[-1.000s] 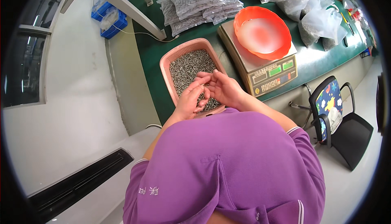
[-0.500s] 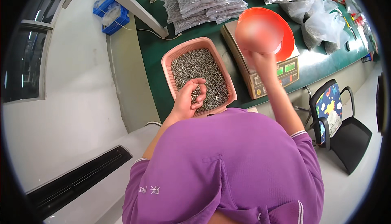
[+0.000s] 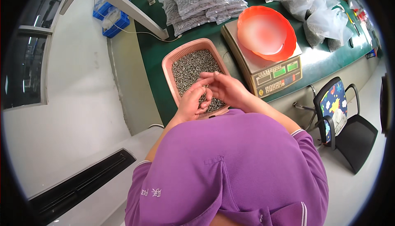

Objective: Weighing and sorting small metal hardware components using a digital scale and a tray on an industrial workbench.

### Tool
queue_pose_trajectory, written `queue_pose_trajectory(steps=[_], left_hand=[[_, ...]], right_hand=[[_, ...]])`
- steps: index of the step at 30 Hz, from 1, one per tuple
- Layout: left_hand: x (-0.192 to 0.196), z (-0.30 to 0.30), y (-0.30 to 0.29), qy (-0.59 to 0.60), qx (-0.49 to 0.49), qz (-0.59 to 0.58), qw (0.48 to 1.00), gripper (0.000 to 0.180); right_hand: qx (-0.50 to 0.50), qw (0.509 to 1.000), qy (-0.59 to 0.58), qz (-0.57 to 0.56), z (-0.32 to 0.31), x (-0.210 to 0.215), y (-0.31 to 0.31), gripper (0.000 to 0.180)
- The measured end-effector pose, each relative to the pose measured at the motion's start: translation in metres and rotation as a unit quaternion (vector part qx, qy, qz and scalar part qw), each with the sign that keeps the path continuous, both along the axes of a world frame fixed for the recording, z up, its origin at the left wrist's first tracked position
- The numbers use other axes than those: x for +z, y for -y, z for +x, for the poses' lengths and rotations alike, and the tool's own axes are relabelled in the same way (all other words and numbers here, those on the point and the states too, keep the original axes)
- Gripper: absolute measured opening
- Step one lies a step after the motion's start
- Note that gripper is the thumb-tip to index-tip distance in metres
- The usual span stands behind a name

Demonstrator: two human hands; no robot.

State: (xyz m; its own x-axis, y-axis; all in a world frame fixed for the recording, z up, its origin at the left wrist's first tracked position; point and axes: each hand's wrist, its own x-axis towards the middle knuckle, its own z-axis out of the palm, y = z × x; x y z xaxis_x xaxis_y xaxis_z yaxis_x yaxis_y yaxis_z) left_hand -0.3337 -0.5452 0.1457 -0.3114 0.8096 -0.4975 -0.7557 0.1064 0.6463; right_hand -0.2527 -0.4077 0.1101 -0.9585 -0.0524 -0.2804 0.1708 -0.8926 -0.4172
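My left hand (image 3: 194,103) is curled into a cup over the near part of a pink plastic basket (image 3: 168,71), holding several small metal pins that show between its fingers. The basket is filled with many loose small silvery metal pins (image 3: 193,67). Beside the left hand, at the basket's right side, my right hand (image 3: 228,89) is held with fingers stretched out toward the left one; nothing shows in it. To the right stands a digital scale (image 3: 267,78) with lit green displays. A red-orange bowl (image 3: 290,32) with a pale, shiny inside rests on its plate.
Clear bags of metal parts (image 3: 197,0) are stacked at the back of the green table (image 3: 150,61). More bags (image 3: 325,24) lie at the far right. A grey metal frame leg (image 3: 127,10) stands at back left. A black chair (image 3: 354,143) is at the right.
My right hand has left the bowl on the scale and come left and nearer, to beside my left hand over the basket. The left hand stays cupped around the pins.
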Motion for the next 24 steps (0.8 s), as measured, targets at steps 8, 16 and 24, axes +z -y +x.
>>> queue_pose_trajectory(steps=[8, 16, 24], left_hand=[[0.002, 0.004, 0.001, -0.018, 0.013, 0.005, 1.0, 0.037], [-0.01, -0.005, 0.01, 0.086, 0.053, 0.026, 0.995, 0.023], [-0.005, -0.004, 0.007, 0.041, 0.03, -0.013, 0.999, 0.024]], right_hand=[[0.0, 0.994, -0.01, -0.105, -0.001, -0.007, 0.004, 0.042], [-0.216, 0.939, 0.076, 0.256, 0.0, 0.018, -0.057, 0.031], [-0.308, 0.475, 0.025, 0.824, 0.008, 0.036, -0.107, 0.03]])
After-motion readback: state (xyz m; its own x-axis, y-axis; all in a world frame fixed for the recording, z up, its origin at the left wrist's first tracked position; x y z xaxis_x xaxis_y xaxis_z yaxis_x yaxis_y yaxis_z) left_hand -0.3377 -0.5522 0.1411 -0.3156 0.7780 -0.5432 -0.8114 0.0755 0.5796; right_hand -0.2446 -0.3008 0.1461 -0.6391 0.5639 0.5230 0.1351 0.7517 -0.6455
